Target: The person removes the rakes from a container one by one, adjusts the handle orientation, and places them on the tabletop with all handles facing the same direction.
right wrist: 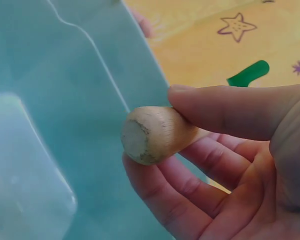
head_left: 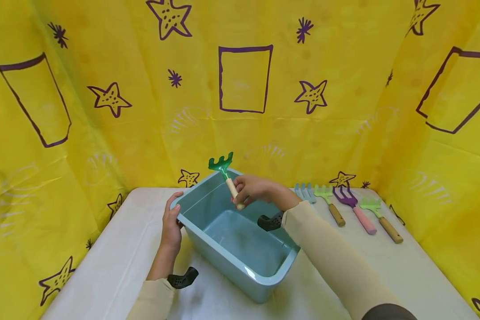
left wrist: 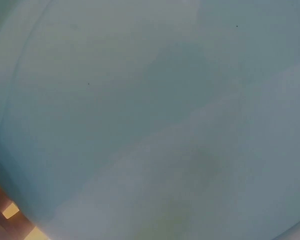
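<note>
My right hand (head_left: pixel 256 189) pinches a small hand rake by its pale wooden handle (head_left: pixel 232 188), over the far part of a blue-grey plastic tub (head_left: pixel 214 240). The rake's green tined head (head_left: pixel 222 164) points up and away. Seen from the right wrist, the thumb and fingers hold the rounded handle end (right wrist: pixel 152 132). At the tub's left corner, my left hand (head_left: pixel 172 226) grips the rim, thumb on top and fingers against the outside. The tub's plain wall (left wrist: pixel 150 110) fills the left wrist view, with a bit of fingers (left wrist: pixel 7 220) at the lower left.
Right of the tub, several garden hand tools lie in a row on the white-covered table (head_left: pixel 120 249): a light blue tined head (head_left: pixel 305 193), two green rakes, and a purple fork (head_left: pixel 347 198) with a pink handle. Yellow patterned cloth (head_left: pixel 244 133) encloses the back and sides.
</note>
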Demonstrator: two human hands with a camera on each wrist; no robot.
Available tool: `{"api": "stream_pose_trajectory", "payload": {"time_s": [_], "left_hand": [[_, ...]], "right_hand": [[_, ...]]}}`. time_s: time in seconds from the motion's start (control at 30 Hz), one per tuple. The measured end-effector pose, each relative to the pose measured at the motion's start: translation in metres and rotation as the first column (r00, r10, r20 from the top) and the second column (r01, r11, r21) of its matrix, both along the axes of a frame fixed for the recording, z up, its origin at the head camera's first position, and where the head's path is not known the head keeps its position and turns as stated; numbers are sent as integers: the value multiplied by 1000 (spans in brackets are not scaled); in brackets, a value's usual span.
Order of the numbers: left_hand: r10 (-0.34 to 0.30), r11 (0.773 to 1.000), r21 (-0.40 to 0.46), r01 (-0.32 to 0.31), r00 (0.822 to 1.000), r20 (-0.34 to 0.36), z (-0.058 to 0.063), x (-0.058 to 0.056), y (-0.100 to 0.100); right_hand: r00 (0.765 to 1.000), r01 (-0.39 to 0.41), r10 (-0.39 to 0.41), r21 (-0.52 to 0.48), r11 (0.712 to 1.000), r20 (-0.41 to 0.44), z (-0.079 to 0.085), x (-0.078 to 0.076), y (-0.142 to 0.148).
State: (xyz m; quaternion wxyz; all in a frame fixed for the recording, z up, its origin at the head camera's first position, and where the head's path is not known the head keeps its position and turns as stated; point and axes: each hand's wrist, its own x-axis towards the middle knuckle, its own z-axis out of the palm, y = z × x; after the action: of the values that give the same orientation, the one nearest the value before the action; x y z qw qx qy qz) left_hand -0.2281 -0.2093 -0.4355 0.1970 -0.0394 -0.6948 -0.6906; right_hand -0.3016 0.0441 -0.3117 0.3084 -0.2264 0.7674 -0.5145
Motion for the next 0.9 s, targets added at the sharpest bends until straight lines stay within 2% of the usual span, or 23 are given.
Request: {"api": "stream_pose_trajectory", "payload": {"time_s": [0.17, 0.47, 0.67, 0.9], "left_hand": [[-9, 1000, -4, 9, 1000, -3, 0, 0, 0], [-16, 1000, 0, 16, 1000, 10, -1, 3, 0], [-21, 1000, 1, 21, 1000, 9, -2, 3, -1], [-20, 1000, 13, 20, 1000, -3, -1, 3, 0]], "right_hand": [[999, -8, 7, -28, 1000, -32, 12, 1, 14], [995, 60, -64, -40, 997, -82, 20, 6, 41], [982, 148, -151, -39, 988, -110, 20, 8, 62], [959, 234, -246, -96, 968, -138, 21, 12, 95]]}}
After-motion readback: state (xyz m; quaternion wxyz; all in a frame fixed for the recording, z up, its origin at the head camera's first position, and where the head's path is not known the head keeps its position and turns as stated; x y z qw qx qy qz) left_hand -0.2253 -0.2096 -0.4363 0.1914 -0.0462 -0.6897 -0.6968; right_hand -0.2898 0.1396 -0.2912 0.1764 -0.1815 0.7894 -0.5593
